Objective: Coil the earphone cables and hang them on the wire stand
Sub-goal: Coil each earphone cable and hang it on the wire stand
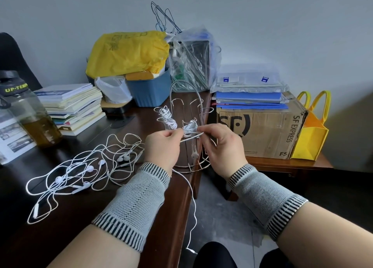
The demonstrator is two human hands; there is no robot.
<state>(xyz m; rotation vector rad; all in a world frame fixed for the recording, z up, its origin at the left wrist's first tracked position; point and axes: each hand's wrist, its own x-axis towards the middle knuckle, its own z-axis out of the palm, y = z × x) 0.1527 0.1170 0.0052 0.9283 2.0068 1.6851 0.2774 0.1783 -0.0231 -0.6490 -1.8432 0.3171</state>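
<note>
- Head view: left hand (161, 144) and right hand (220, 144) pinch a stretch of white earphone cable (189, 139) between them, before the wire stand (188, 130).
- Coiling looks underway; its tail dangles off the desk (177, 207).
- Next: wind, hang beside the hung coils (168, 119).

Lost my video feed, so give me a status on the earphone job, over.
Left hand and right hand pinch one earphone cable, tail dangling off the desk. Coiled bundles already on wire stand. Tangled earphones waiting.
</note>
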